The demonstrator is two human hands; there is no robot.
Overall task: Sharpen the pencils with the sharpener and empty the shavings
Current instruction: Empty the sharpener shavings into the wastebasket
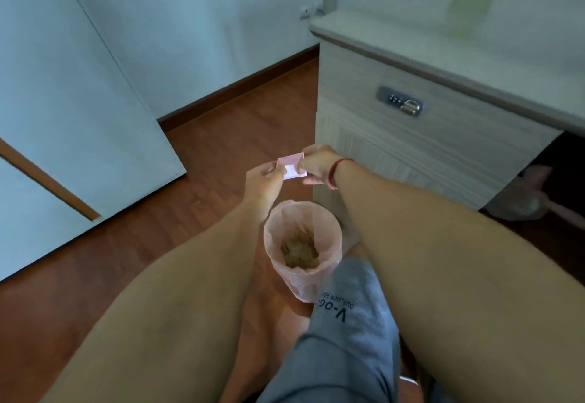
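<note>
The sharpening seemed to be finished, or at least paused, because no pencil was visible anywhere and the person stood at the bin (302, 246), which is the place for emptying. The bin was on the wooden floor (202, 181), near the person's feet and just beside the left corner of the pale cabinet (395, 149). It had a thin pink bag inside, and at the bottom lay a brownish heap that looked like shavings, although it was too blurred to be sure. So I judge that the emptying was in progress or nearly done; what remained was probably to close the sharpener and take it back.

The sharpener (291, 166), a small pink box, was held in the air a little farther away than the bin and above it, not directly over the opening. The left hand (264, 177) pinched its left edge with the fingers closed together. The right hand (316, 165), with a red string on the wrist, gripped its right side, also with fingers closed on it. I could not tell if the box was open or if the two hands were pulling its parts apart. Nothing was seen falling from it.
</note>
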